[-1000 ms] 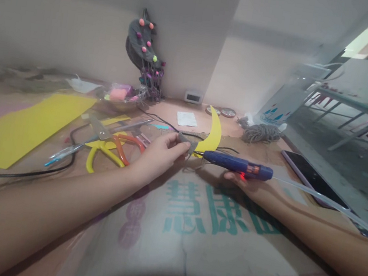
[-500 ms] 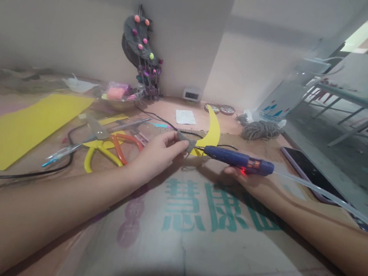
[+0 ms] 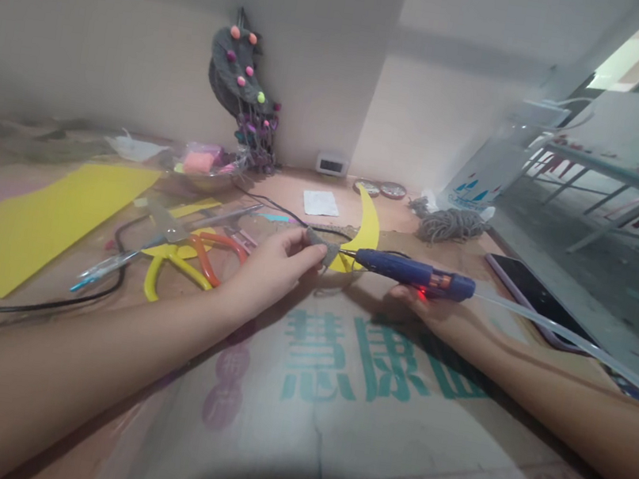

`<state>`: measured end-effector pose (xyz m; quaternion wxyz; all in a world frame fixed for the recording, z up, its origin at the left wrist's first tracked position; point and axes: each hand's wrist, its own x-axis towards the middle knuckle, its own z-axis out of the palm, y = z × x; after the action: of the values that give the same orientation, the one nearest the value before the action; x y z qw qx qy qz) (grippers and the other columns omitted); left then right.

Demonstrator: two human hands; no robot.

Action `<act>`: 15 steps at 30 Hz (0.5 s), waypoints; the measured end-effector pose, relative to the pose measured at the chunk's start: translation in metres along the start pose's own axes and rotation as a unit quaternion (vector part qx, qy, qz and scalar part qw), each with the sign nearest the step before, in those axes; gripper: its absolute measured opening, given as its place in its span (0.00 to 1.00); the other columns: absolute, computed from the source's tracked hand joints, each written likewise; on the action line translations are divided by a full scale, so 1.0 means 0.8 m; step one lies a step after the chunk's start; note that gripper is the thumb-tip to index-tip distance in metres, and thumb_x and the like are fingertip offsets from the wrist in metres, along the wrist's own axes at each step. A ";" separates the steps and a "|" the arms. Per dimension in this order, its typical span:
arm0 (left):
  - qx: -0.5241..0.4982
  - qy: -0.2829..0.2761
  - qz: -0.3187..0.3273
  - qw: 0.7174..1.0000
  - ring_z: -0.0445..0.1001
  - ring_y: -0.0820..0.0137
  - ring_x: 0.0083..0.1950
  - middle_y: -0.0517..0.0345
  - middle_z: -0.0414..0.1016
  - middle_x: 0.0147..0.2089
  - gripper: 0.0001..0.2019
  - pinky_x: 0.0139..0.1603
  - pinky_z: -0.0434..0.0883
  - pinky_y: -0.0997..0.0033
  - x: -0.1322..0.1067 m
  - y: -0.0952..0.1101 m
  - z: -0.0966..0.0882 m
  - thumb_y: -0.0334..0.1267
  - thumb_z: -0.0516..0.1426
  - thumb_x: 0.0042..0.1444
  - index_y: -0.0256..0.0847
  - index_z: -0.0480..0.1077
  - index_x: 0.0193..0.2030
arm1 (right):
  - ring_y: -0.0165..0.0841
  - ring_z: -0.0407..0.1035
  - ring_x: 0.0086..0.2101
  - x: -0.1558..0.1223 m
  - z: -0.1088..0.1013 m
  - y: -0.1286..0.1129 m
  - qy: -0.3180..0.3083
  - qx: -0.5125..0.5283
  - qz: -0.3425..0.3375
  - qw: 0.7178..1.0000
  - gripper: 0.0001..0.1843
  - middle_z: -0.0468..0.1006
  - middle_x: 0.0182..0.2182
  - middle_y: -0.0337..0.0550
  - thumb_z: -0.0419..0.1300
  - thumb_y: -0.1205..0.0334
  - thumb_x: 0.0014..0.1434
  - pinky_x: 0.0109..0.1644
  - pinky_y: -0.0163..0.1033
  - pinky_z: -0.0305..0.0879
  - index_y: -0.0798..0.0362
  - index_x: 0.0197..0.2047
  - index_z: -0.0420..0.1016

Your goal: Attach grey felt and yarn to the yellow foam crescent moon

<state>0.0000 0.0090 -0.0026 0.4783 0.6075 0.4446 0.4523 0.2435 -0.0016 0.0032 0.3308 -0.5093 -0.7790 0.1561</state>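
Observation:
A yellow paper crescent (image 3: 368, 227) has its lower end wrapped in grey yarn (image 3: 329, 252), pinched between the thumb and fingers of my left hand (image 3: 286, 260). My right hand (image 3: 415, 300) is closed around the underside of a blue hot glue gun (image 3: 404, 271); most of its fingers are hidden. The gun's metal nozzle points left and meets or nearly meets the yarn wrapping. A red light glows on the gun's lower side, and a long clear glue stick (image 3: 547, 325) trails from its back.
Scissors (image 3: 178, 260) with yellow and orange handles, pens (image 3: 114, 269) and a yellow sheet (image 3: 50, 231) lie left. A grey crescent with pompoms (image 3: 233, 74) leans on the wall. Grey yarn (image 3: 452, 226) and a phone (image 3: 538, 303) lie right. A black cord (image 3: 33, 306) crosses the table.
Almost nothing differs. The view has shifted very slightly, and both hands keep the same hold, with the glue gun's nozzle still at the yarn wrapping.

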 end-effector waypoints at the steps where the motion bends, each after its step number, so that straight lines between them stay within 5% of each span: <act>1: -0.009 -0.002 -0.003 1.000 0.65 0.75 0.29 0.64 0.66 0.27 0.09 0.29 0.61 0.76 0.000 -0.001 0.000 0.41 0.56 0.57 0.39 0.65 0.29 | 0.41 0.75 0.30 0.000 0.000 0.000 0.008 -0.006 0.007 1.000 0.13 0.79 0.29 0.40 0.63 0.47 0.52 0.33 0.44 0.75 0.46 0.34 0.74; 15: 0.042 -0.008 0.017 0.999 0.66 0.74 0.30 0.64 0.67 0.25 0.09 0.31 0.62 0.75 0.000 0.005 -0.001 0.38 0.55 0.56 0.39 0.65 0.27 | 0.37 0.71 0.26 -0.004 0.000 -0.010 0.035 0.038 0.035 0.998 0.11 0.74 0.24 0.41 0.65 0.52 0.52 0.27 0.42 0.68 0.48 0.26 0.70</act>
<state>-0.0001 0.0089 0.0017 0.4480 0.6384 0.4489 0.4362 0.2387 -0.0079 0.0065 0.3717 -0.5286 -0.7418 0.1795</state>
